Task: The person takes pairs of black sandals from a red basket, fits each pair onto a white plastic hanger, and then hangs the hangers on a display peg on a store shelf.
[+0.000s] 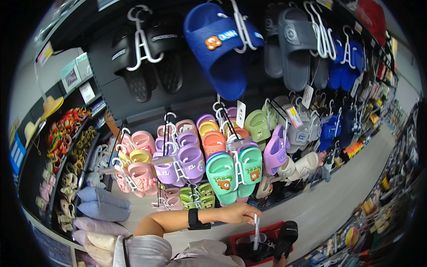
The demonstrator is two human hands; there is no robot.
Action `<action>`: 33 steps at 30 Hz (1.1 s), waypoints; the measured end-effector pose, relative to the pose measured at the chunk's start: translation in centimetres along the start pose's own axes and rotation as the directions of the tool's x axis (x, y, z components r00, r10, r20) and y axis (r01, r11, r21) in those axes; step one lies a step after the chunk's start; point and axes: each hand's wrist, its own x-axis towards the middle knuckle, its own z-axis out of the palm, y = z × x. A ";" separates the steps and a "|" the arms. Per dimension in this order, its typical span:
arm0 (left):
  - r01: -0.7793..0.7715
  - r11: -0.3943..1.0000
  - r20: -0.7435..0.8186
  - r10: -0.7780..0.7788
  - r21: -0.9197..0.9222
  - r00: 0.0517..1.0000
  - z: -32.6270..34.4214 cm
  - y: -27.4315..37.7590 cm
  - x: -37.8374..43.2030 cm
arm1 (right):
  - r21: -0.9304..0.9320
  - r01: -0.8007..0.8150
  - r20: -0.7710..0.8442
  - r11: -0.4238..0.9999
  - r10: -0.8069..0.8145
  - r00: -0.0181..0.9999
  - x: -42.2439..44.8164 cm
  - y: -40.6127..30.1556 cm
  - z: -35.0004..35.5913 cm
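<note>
My left hand [243,213], at the end of an arm with a black wrist strap [194,219], pinches a narrow white plastic piece [256,232]. It is seen edge-on, so whether it is a slipper hanger or a tag I cannot tell. Below it sits a red plastic basket [236,246] with dark footwear [252,249] inside. At the lower edge, my right hand [282,260], mostly cut off, grips a black slipper [287,238] bearing pale lettering, over the basket's right side. Mint green slippers [222,175] with bear motifs hang just above my left hand.
Slippers hang in rows on a dark shop rack, among them large blue [213,43] and grey [295,50] ones, with purple ones [190,160] lower down. Blue cushions [103,203] are stacked at left. Goods-filled shelves [360,230] line the right side of the aisle floor [337,180].
</note>
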 end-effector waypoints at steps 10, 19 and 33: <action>-0.274 0.394 -0.013 0.590 0.877 0.807 -2.0 8.0 1.2 | -0.025 0.162 0.135 0.987 -0.157 0.978 -6.7 -7.6 3.6; -0.373 0.559 -0.164 0.689 0.740 0.706 -6.5 15.3 7.2 | 0.029 0.161 0.307 0.987 -0.162 0.938 -9.6 -15.5 5.2; -0.088 0.980 -0.072 0.102 0.181 0.992 -3.2 14.1 7.1 | -0.237 0.604 0.523 0.761 -0.424 0.739 -19.3 -22.2 16.1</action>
